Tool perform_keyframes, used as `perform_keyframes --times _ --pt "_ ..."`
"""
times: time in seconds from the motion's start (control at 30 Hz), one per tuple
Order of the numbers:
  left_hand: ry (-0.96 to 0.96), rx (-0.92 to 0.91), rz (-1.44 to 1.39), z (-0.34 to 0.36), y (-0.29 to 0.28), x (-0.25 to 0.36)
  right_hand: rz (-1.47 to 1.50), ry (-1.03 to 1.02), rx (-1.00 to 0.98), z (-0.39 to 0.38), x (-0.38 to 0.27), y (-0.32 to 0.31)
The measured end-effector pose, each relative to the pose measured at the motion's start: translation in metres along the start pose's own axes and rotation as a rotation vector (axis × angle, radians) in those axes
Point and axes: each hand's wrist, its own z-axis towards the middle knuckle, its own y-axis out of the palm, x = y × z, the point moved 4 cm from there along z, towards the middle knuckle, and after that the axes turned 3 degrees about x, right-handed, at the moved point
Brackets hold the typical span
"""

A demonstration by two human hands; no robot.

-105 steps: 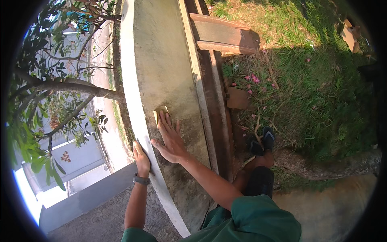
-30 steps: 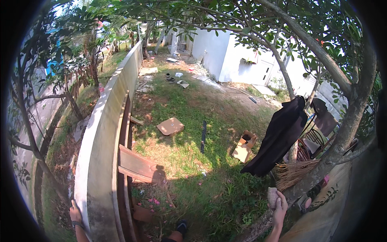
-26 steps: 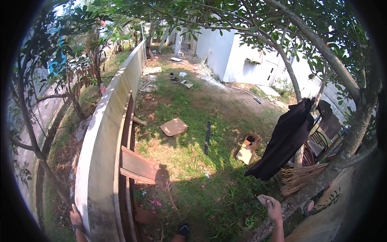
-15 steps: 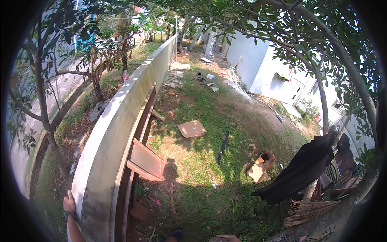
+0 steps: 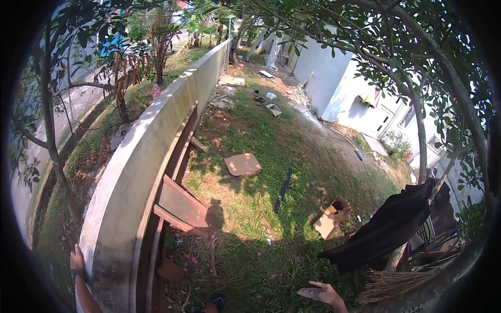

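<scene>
The right hand's grip, at the bottom of the frame right of centre, looks loosely spread; whether the greyish patch at its fingers is a thin piece held or just dusty skin, I cannot tell. At lower left the left hand rests against the pale top edge of the wall, which curves from the lower left to the upper centre; how tightly its fingers bend is unclear. A flat, steady left palm would probably brace the body well, with the right wrist kept loose.

Brown boards stand against the wall's inner side, crowding the footing. A bottle sits on the wall top, upper left. Cardboard and an open box lie on the grass, centre; dark cloth and twigs block the lower right.
</scene>
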Motion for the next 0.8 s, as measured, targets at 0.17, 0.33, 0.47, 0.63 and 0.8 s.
perform_keyframes --times 0.17,0.33,0.47,0.63,0.8 --pt "0.012 0.056 -0.016 -0.003 -0.002 0.002 0.176 -0.086 -0.338 -0.014 0.042 0.040" --pt "-0.015 0.043 -0.005 -0.004 -0.003 0.004 0.240 -0.087 -0.110 -0.063 0.009 0.017" --pt "-0.017 0.019 0.008 -0.001 -0.001 0.004 0.398 0.000 0.119 -0.081 -0.002 -0.003" --pt "-0.052 -0.002 0.071 0.001 0.000 0.008 0.175 0.137 -0.108 -0.048 0.075 0.029" --pt "-0.071 -0.001 0.127 -0.010 -0.005 0.023 -0.318 0.505 -0.297 0.005 0.209 0.141"
